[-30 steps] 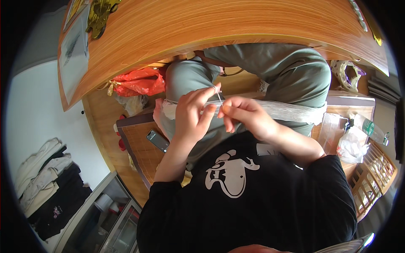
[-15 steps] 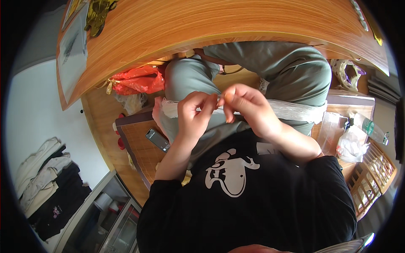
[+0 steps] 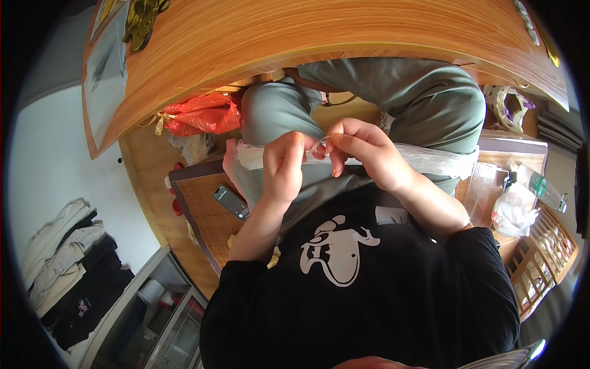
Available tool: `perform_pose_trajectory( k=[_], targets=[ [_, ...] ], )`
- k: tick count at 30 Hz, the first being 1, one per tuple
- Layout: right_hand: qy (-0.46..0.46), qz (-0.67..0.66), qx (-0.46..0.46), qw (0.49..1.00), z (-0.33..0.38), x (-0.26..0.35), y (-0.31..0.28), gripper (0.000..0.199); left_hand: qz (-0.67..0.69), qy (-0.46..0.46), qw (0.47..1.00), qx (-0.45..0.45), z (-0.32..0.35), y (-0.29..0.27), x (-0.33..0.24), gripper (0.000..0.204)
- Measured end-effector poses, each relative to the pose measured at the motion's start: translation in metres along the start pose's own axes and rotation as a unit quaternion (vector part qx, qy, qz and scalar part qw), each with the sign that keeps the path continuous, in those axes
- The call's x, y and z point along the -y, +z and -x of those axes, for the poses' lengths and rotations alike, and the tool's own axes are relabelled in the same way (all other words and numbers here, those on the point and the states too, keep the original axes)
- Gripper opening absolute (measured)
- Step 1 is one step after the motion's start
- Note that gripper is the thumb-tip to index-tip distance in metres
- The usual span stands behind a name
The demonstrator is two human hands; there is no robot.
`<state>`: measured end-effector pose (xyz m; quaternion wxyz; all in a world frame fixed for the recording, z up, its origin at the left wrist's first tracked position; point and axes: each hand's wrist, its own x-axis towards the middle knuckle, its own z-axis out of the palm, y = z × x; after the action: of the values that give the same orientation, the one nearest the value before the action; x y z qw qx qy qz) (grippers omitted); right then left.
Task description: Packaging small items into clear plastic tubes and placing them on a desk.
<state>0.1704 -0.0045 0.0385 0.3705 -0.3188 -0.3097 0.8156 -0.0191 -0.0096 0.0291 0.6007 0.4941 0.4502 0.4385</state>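
A bundle of fine white thread (image 3: 433, 161) lies across my lap, over the grey-green trousers (image 3: 436, 111). Just above it my two hands almost meet. My left hand (image 3: 284, 169) is closed, with a thin white strand at its fingertips. Thumb and forefinger of my right hand (image 3: 367, 152) pinch the same strand, which shows faintly in the small gap between the hands. Its ends are too fine to make out. Part of the bundle is hidden behind both hands.
A wooden table (image 3: 295, 31) curves in front of my knees. Beside me on the left lies a phone (image 3: 231, 202), with a red plastic bag (image 3: 201, 115) farther off. A bottle (image 3: 541, 186) and a white plastic bag (image 3: 515, 212) are on the right.
My left hand has turned, its thumb now upward, and its fingertips have drawn a little apart from the right hand's. The right hand has risen slightly, still pinching.
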Motion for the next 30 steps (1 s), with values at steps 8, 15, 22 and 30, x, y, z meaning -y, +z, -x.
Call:
perform_pose_trajectory(
  k=[8, 15, 22, 30],
  targets=[
    [0.083, 0.023, 0.038, 0.996, 0.001, -0.021, -0.002, 0.022, 0.178, 0.025, 0.983, -0.027, -0.002, 0.011, -0.013, 0.047],
    [-0.005, 0.040, 0.047, 0.998, 0.007, -0.006, 0.007, 0.023, -0.410, 0.221, 0.885, -0.010, -0.013, -0.002, -0.003, 0.048],
    [0.006, 0.208, 0.027, 0.978, 0.005, -0.005, 0.001, 0.022, 0.183, 0.050, 0.971, 0.147, -0.002, -0.018, -0.001, 0.068],
    [-0.025, 0.271, 0.121, 0.955, 0.008, 0.004, 0.006, 0.018, 0.066, 0.054, 0.992, 0.090, 0.020, -0.006, -0.008, 0.053]
  ],
)
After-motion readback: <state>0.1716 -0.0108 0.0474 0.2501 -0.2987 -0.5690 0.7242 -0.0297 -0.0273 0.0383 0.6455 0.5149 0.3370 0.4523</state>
